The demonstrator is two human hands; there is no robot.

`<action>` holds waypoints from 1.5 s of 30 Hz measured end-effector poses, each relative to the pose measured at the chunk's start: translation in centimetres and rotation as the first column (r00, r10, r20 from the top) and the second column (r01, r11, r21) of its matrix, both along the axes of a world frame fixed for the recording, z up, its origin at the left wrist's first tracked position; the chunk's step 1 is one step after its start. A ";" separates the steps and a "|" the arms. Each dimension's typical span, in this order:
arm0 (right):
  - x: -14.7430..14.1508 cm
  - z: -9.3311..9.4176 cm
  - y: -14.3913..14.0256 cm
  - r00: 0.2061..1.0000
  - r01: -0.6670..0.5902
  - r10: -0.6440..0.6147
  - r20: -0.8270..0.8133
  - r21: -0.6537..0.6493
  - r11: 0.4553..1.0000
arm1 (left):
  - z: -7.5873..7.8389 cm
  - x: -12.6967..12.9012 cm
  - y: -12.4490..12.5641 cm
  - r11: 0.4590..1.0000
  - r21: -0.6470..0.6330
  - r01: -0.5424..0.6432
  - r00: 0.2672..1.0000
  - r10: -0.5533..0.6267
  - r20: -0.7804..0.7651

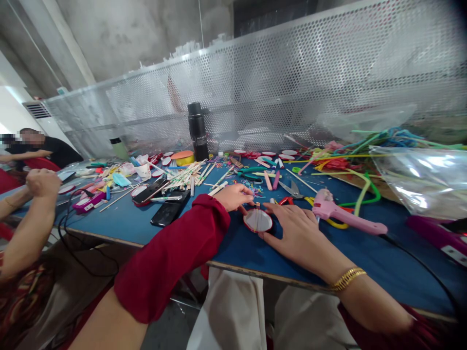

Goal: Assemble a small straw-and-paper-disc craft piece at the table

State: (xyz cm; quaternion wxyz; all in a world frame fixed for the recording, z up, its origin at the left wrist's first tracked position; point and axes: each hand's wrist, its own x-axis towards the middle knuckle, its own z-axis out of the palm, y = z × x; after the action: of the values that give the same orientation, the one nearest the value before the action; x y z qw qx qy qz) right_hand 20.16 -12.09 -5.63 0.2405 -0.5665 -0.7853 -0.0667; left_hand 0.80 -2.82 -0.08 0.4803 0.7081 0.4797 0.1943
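A small round white disc with a red rim [258, 220] lies flat on the blue table [241, 253], with thin sticks across it. My left hand [234, 196], in a red sleeve, has its fingers bent at the disc's upper left edge, fingertips touching it. My right hand [296, 229], with a gold bangle at the wrist, lies flat on the table just right of the disc, fingers spread and touching its rim. A pink glue gun [341, 212] lies just beyond my right hand.
Scissors [294, 190], a black flask [197, 130], two dark phones [166, 201], loose wooden sticks [189, 176], more red-rimmed discs and coloured straws [346, 163] cover the table. A clear plastic bag [419, 180] sits at right. Another person's arms [32, 209] rest at the left.
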 end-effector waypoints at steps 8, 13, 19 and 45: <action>0.0 0.1 -0.1 1.000 -0.013 0.013 -0.015 -0.003 1.000 | -0.2 0.0 0.1 1.000 0.003 -0.016 1.000 0.016 -0.004; -0.1 0.1 -0.1 1.000 -0.009 0.009 -0.012 0.005 1.000 | -0.4 0.0 0.2 1.000 -0.010 -0.016 1.000 0.016 0.009; -0.1 0.2 -0.2 1.000 -0.008 0.008 -0.010 -0.013 1.000 | -0.3 0.0 0.2 1.000 0.004 -0.003 1.000 0.003 0.010; 0.2 -0.1 0.0 0.999 0.001 0.002 -0.047 0.073 0.997 | -1.5 -0.5 2.7 0.825 0.558 0.093 0.989 -0.013 -0.145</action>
State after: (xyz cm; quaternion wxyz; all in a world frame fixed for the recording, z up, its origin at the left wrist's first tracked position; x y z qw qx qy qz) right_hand 20.34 -12.08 -5.74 0.2795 -0.5587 -0.7766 -0.0818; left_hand 0.27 -0.17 -1.62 0.2221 0.8426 0.4126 0.2654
